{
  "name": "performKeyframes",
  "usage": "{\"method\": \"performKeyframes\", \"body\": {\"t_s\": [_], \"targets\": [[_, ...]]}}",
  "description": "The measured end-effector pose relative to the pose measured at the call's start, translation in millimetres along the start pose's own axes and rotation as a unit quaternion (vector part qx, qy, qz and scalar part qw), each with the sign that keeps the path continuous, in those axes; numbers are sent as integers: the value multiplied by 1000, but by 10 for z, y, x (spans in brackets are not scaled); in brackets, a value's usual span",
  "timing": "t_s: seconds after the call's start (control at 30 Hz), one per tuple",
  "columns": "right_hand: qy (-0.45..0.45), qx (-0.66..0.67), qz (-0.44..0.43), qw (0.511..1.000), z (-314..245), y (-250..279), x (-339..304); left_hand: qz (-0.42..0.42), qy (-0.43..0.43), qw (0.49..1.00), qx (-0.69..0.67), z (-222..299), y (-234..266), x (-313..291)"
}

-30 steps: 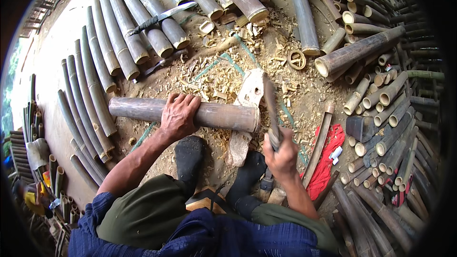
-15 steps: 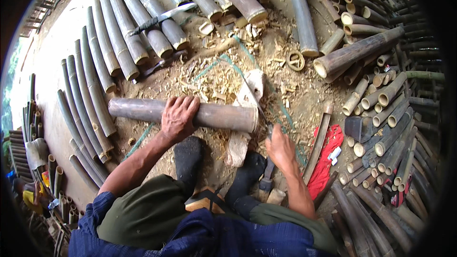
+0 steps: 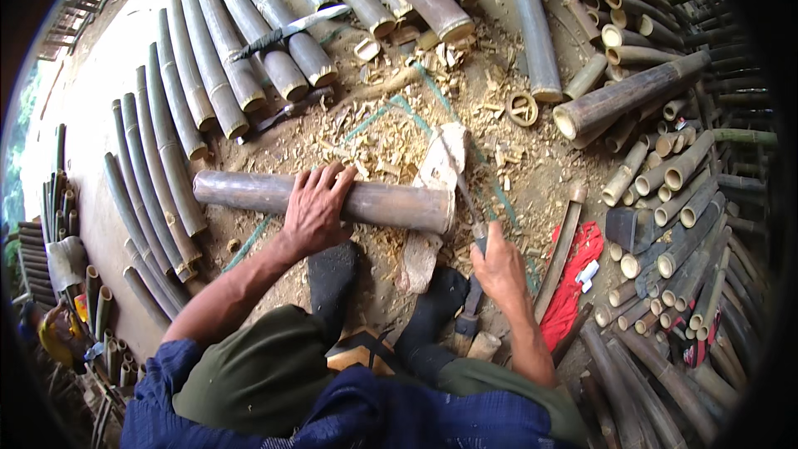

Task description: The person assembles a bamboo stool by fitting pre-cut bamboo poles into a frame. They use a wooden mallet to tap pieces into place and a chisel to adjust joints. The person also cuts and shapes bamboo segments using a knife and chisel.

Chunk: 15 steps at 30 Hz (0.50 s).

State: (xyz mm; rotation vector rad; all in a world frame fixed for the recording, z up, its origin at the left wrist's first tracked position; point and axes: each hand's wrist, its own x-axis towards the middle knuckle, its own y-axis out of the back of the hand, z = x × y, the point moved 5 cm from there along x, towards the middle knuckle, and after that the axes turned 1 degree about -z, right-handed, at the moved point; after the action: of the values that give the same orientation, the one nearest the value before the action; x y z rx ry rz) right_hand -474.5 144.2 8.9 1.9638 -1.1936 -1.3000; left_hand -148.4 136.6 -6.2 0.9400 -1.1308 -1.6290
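A thick, dark grey-brown bamboo tube [image 3: 395, 205] lies crosswise in front of my feet. Its right end rests over a pale, whitish block or wrapped support [image 3: 421, 258]. My left hand [image 3: 317, 206] grips the tube from above near its middle, fingers over the top. In my right hand [image 3: 500, 264] is the dark handle of a knife [image 3: 470, 206]. The narrow blade points up and away, just beside the tube's right end; whether it touches the rim I cannot tell. Pale shavings [image 3: 378, 137] cover the ground around and beyond the tube.
Several long bamboo tubes [image 3: 224, 50] lie in a row at the far left, with a large dark-handled blade [image 3: 291, 31] across them. Cut pieces [image 3: 677, 170] are stacked at the right. Near my right arm are a red cloth [image 3: 573, 283] and a split bamboo length [image 3: 559, 254].
My right hand has drawn slightly back toward me and right, with the knife blade now more visible beside the tube's end. My left hand keeps its hold, fingers slightly more spread.
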Motion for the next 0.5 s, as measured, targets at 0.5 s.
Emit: {"method": "performKeyframes", "body": {"t_s": [0.5], "targets": [[85,48,71,993,-271,157,-175,-101,12,993,-52,-128,-92,153]]}}
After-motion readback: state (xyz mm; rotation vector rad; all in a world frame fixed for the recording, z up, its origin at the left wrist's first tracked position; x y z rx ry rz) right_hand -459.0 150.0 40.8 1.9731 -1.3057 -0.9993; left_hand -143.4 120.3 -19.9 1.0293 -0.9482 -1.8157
